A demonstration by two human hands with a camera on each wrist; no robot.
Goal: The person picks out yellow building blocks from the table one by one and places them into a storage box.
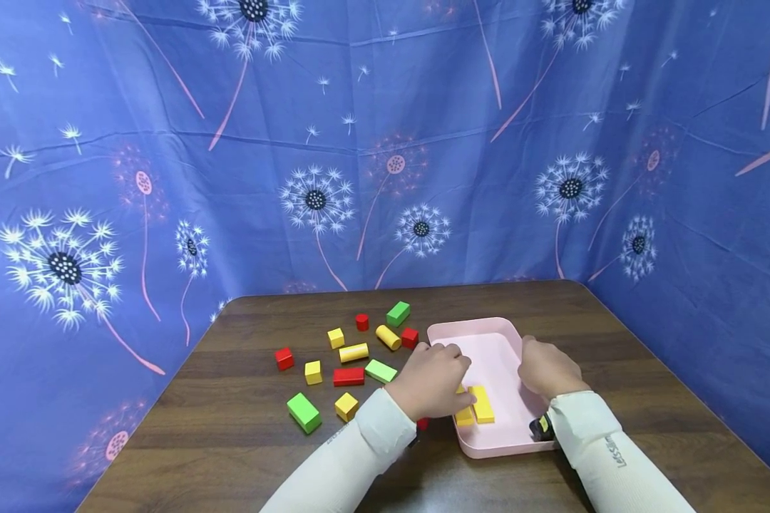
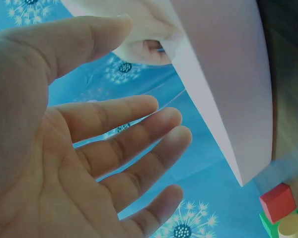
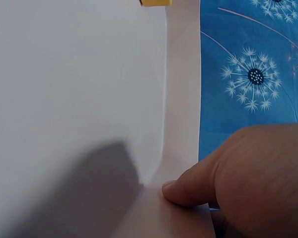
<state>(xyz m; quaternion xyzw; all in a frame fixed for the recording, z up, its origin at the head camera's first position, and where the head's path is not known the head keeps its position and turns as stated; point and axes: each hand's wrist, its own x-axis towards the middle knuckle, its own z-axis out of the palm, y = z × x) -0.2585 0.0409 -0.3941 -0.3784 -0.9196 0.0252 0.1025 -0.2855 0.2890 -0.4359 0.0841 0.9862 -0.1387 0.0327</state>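
The left hand hovers at the left rim of the pink tray, above the yellow blocks; in the left wrist view the hand has its fingers spread and relaxed, holding nothing. At the tray's right wall, the right hand grips the rim; the right wrist view shows its thumb on the inner side of the wall, the other fingers mostly hidden outside. Two yellow blocks lie in the tray's left part, one partly covered by the left hand.
Left of the tray, several loose blocks lie on the dark wooden table: a red bar, a green block, a yellow cylinder and others. A blue patterned cloth hangs behind the table.
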